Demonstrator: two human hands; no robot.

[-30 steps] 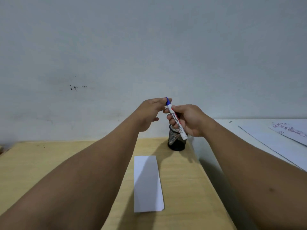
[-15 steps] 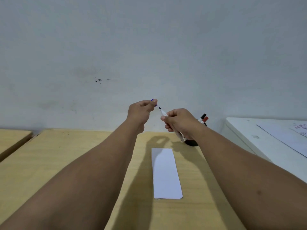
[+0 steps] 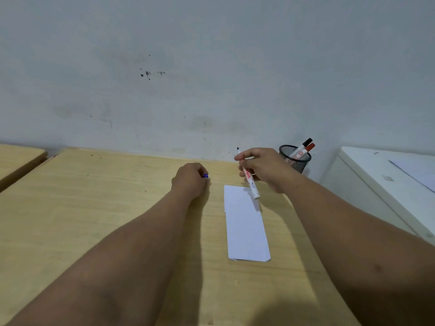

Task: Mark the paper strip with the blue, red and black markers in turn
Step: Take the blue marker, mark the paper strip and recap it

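A white paper strip (image 3: 246, 223) lies lengthwise on the wooden table (image 3: 82, 203). My right hand (image 3: 263, 167) grips the uncapped blue marker (image 3: 251, 185) above the strip's far end, its tip pointing up and away. Down at the table surface, left of the strip, my left hand (image 3: 190, 178) is closed around the blue cap (image 3: 205, 176). The red marker (image 3: 308, 148) and the black marker (image 3: 306, 143) stand in a black mesh cup (image 3: 295, 158) behind my right hand.
A white cabinet (image 3: 376, 175) with sheets of paper on top stands right of the table. A grey wall runs along the table's far edge. A second wooden table (image 3: 18, 158) sits at the far left.
The cap came off the blue marker into my left hand, which then dropped to the table. My right hand lowered with the marker toward the strip. The view shifted left.
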